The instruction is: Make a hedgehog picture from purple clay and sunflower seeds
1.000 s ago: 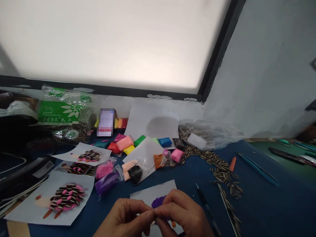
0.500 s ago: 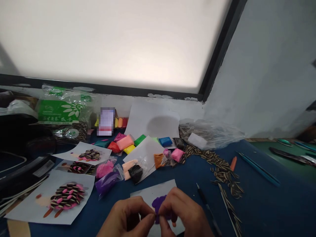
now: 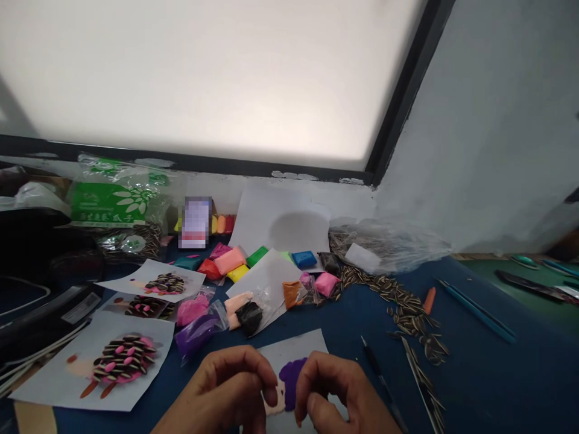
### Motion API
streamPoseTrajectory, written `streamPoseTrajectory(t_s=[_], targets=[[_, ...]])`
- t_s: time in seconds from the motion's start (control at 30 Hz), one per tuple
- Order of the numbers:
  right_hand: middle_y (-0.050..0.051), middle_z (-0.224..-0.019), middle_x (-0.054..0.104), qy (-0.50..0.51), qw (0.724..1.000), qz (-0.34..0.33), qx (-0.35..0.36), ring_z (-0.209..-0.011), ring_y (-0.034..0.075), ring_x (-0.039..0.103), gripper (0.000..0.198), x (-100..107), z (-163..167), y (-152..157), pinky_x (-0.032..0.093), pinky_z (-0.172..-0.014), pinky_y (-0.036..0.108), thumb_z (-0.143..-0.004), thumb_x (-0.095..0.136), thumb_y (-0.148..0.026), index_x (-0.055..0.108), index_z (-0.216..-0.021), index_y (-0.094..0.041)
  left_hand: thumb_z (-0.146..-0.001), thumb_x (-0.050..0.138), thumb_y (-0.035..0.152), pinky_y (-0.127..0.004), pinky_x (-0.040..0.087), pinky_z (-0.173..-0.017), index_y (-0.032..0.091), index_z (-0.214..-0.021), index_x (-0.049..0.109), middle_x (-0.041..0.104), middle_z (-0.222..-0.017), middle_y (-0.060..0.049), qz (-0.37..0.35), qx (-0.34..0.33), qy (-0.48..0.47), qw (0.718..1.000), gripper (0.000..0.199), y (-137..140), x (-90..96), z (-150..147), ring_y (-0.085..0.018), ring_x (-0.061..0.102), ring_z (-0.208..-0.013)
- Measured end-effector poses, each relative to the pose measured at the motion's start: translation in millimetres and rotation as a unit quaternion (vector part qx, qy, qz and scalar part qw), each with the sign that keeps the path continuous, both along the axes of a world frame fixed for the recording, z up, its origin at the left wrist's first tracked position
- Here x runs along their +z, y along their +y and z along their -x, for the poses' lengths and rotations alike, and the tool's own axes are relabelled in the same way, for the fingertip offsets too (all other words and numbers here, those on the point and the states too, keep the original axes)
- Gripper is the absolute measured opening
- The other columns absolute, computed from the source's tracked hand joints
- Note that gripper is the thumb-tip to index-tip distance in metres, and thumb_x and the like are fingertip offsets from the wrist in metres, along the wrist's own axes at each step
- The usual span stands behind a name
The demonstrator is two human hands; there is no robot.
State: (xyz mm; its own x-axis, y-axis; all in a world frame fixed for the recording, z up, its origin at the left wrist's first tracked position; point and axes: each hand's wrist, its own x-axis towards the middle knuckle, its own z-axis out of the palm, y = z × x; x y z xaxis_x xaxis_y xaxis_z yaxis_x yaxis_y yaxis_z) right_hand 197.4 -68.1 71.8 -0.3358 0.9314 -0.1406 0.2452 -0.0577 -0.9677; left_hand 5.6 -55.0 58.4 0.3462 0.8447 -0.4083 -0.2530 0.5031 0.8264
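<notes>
A flat piece of purple modelling clay [image 3: 292, 380] joined to a pale cream clay piece [image 3: 275, 402] lies on a white paper sheet [image 3: 312, 343] at the bottom centre. Left of the clay is my left hand [image 3: 221, 386], fingers loosely curled, with a gap between index finger and thumb; nothing shows in it. My right hand [image 3: 346, 389] hovers over the purple clay's right edge and hides part of it. Its index finger points down, apart from the thumb, and I see nothing held there.
Photo sheets of a seed-covered hedgehog [image 3: 45, 386] lie left. Bagged purple clay [image 3: 196, 334] and several other clay packets are behind the sheet. To the right lie a pen [image 3: 371, 358], a metal blade-like strip [image 3: 418, 386], sunflower seeds [image 3: 407, 313] and teal tweezers [image 3: 479, 310].
Both hands were pinching together at the purple clay. Now they have drawn apart, the left one moving left, the fingers have loosened, and more of the clay shows between them.
</notes>
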Motion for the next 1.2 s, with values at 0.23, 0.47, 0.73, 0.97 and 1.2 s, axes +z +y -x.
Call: streamPoseTrajectory(t_s=[0.23,0.47,0.73,0.97,1.2], targets=[[-0.001,-0.067,0.060,0.089,0.989,0.121,-0.009,-0.056,0.010,0.044,0.011,-1,4,2,0.034,-0.055,0.022,-0.076,0.062,-0.030,0.060,-0.077,-0.019,-0.066,0.060,0.030,-0.018,0.029,-0.036,0.018,-0.062,0.061,0.057,-0.051,0.004,0.025,-0.015,-0.055,0.998,0.012,9,-12.6,11,-0.009,0.051,-0.033],[0.001,-0.075,0.065,0.117,0.986,0.123,-0.008,-0.052,0.008,0.044,0.034,-10,3,4,0.037,-0.054,0.021,-0.081,0.072,-0.050,0.062,-0.082,-0.018,-0.076,0.081,0.040,-0.018,0.036,-0.040,0.017,-0.079,0.065,0.060,-0.061,0.006,0.004,0.000,-0.058,0.998,0.027,9,-10.8,10,-0.012,0.063,-0.043],[-0.002,-0.064,0.057,0.059,0.994,0.092,-0.008,-0.052,0.009,0.042,0.020,-12,2,4,0.034,-0.052,0.021,-0.085,0.065,-0.036,0.056,-0.078,-0.019,-0.075,0.084,0.060,-0.018,0.040,-0.043,0.017,-0.078,0.065,0.060,-0.065,0.005,-0.008,-0.002,-0.059,0.998,0.047,10,-12.9,11,-0.012,0.064,-0.048],[0.003,-0.070,0.066,0.068,0.990,0.121,0.015,-0.056,0.011,0.050,0.021,-17,5,2,0.038,-0.056,0.023,-0.080,0.069,-0.038,0.060,-0.081,-0.019,-0.063,0.092,0.060,-0.013,0.032,-0.037,0.017,-0.070,0.061,0.055,-0.047,0.009,-0.018,0.012,-0.023,1.000,0.053,13,-16.1,10,-0.006,0.056,-0.037],[0.004,-0.074,0.067,0.064,0.990,0.124,0.038,-0.060,0.011,0.052,0.029,-21,0,4,0.038,-0.058,0.022,-0.085,0.068,-0.045,0.061,-0.084,-0.017,-0.058,0.094,0.058,-0.016,0.041,-0.040,0.016,-0.087,0.079,0.073,-0.072,0.001,-0.017,0.009,-0.007,1.000,0.053,13,-22.0,12,-0.010,0.065,-0.044]])
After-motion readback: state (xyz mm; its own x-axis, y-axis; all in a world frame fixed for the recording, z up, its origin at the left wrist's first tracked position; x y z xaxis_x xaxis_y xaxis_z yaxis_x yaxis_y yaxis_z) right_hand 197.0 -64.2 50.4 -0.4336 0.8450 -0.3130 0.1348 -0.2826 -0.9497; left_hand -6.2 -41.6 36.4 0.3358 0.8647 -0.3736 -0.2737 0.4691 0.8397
